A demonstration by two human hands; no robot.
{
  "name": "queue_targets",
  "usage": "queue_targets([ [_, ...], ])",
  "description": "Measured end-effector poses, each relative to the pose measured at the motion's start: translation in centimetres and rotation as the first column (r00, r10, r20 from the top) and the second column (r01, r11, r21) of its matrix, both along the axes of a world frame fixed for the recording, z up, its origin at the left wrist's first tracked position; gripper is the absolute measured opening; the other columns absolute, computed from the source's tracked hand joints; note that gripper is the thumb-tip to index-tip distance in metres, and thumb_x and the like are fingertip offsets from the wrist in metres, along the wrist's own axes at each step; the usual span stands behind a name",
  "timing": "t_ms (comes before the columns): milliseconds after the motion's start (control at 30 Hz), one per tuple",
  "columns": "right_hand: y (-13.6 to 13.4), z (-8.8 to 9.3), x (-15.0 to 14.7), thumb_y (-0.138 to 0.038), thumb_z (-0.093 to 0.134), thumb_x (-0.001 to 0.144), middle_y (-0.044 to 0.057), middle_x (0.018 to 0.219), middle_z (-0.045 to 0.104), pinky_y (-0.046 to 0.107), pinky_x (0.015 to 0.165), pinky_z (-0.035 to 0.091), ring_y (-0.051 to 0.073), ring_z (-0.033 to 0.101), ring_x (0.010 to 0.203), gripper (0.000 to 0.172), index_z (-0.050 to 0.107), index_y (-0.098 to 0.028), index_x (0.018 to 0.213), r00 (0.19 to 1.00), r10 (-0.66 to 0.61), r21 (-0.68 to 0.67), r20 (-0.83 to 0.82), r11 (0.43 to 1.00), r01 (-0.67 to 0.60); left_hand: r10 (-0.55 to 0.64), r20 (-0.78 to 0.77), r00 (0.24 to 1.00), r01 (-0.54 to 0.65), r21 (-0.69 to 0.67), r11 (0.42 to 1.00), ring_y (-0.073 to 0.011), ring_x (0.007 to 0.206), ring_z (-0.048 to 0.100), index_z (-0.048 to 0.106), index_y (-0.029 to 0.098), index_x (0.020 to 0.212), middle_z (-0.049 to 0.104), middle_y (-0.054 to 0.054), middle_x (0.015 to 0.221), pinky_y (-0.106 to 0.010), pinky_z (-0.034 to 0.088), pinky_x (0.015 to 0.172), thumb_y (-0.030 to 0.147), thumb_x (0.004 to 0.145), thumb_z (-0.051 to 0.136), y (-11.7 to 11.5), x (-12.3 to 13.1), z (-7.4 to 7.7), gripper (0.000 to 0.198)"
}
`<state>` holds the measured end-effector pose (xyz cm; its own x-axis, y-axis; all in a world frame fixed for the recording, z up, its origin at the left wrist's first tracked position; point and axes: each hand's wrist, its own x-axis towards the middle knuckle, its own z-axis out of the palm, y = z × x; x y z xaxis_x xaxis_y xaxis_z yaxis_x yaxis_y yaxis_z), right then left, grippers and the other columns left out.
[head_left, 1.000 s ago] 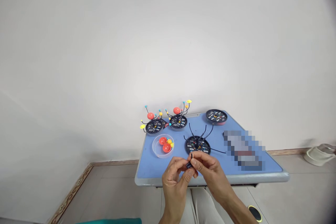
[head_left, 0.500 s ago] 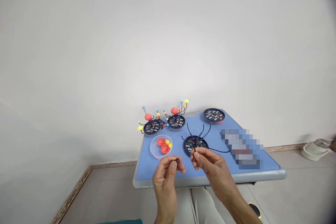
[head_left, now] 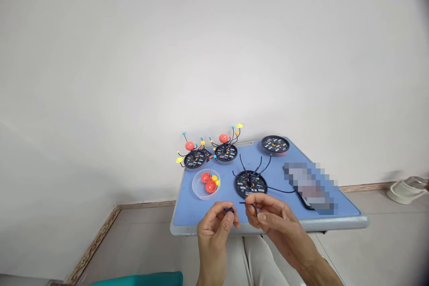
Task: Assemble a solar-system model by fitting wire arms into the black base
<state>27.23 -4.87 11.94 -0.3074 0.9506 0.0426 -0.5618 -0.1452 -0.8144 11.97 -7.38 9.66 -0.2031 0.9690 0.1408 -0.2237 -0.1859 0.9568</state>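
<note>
Between the thumb and fingers of my left hand (head_left: 216, 228) is a small black plastic piece (head_left: 229, 210), mostly covered by the fingertips. My right hand (head_left: 276, 219) pinches a thin bent black rod (head_left: 255, 208) whose straight end points left toward that piece; the two parts are apart. Just beyond my right fingers stands a round black base (head_left: 241, 183) printed with small pictures. From its central post several curved black arms (head_left: 264, 167) spread out, one reaching far right, with no balls on them.
A clear round tub (head_left: 197, 193) with red half-shells and small coloured balls stands at the left. Behind it are two planet models (head_left: 189, 146) (head_left: 223, 138) with red centre balls. Another black disc (head_left: 275, 145) lies back right, and a blurred dark flat object (head_left: 310, 190) near the right edge.
My right hand has drawn back slightly from the base and turned, so the bent rod now shows in its fingers. The left hand has tilted its small black piece.
</note>
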Motion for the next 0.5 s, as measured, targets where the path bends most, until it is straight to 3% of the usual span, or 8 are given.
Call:
queue_targets([
  [200, 0.1, -0.8, -0.4, -0.046, 0.076, 0.073, 0.000, 0.055, 0.052, 0.027, 0.053, 0.032, 0.012, 0.042, 0.053, 0.030, 0.073, -0.017, 0.078, 0.994, -0.103, 0.032, 0.029, 0.994, 0.102, 0.047, -0.299, 0.953, -0.031, 0.058, 0.998, -0.0089, 0.058, 0.054, 0.072, 0.021, 0.102, 0.058, -0.002, 0.081, -0.022, 0.048, 0.057, 0.038, 0.087, 0.061, -0.7, -0.2, 0.5, 0.025],
  [300, 0.2, -1.3, -0.9, -0.048, 0.074, 0.075, 0.000, 0.055, 0.054, 0.026, 0.051, 0.033, 0.010, 0.042, 0.051, 0.032, 0.070, -0.016, 0.072, 0.980, -0.190, 0.055, 0.063, 0.981, 0.187, 0.068, -0.309, 0.949, -0.041, 0.094, 0.995, -0.0082, 0.054, 0.054, 0.068, 0.023, 0.111, 0.059, 0.000, 0.079, -0.022, 0.049, 0.055, 0.036, 0.090, 0.059, -0.9, -0.2, 0.1, 0.027],
  [500, 0.1, -1.7, -1.1, -0.043, 0.072, 0.078, 0.001, 0.061, 0.059, 0.026, 0.055, 0.041, 0.011, 0.049, 0.054, 0.027, 0.070, -0.016, 0.077, 0.970, -0.222, 0.103, 0.096, 0.972, 0.212, 0.047, -0.296, 0.954, 0.009, 0.185, 0.983, -0.0102, 0.057, 0.064, 0.073, 0.023, 0.100, 0.061, -0.001, 0.082, -0.024, 0.053, 0.059, 0.029, 0.087, 0.062, -1.1, -0.4, -0.2, 0.017],
])
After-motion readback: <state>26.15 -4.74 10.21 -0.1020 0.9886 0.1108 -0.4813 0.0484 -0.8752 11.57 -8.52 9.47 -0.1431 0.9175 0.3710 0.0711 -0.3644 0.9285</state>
